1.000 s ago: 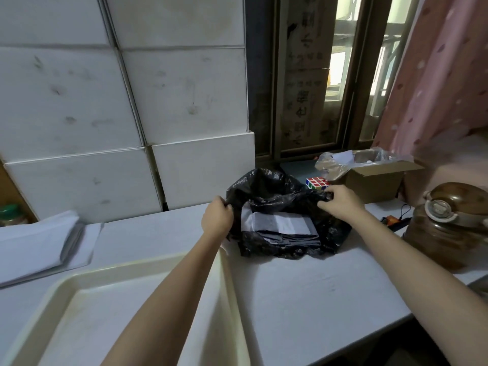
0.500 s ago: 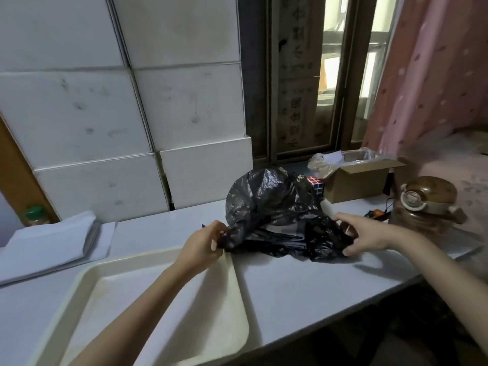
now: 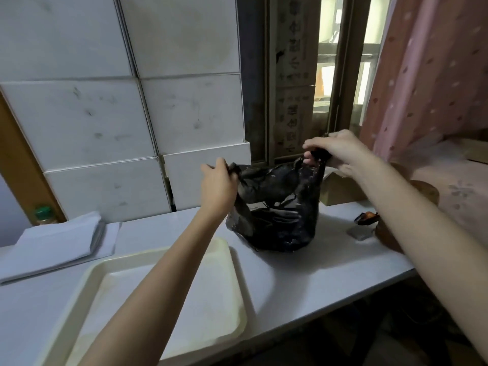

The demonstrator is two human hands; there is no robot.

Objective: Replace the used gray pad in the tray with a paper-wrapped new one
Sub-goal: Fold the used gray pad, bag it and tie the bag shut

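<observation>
A black plastic bag (image 3: 280, 212) stands on the white table behind the tray. My left hand (image 3: 217, 184) grips its left handle, and my right hand (image 3: 334, 151) grips the right handle, held higher. The bag's top is pulled taut between them. The gray pad seen earlier inside it is hidden by the plastic. A cream tray (image 3: 211, 299) lies at the table's front with nothing in it; my left forearm crosses over it. White paper-wrapped pads (image 3: 55, 239) lie stacked at the left.
A cardboard box (image 3: 340, 188) sits behind the bag by the window. A brown pot (image 3: 390, 233) and a small orange-and-black object (image 3: 365, 217) are at the right. A green-capped jar (image 3: 43, 215) stands far left. White tiled wall behind; the table edge runs diagonally at the front right.
Both hands have risen from the bag's open rim to its handles and pulled them up, closing the bag over the gray pad. The view has shifted right.
</observation>
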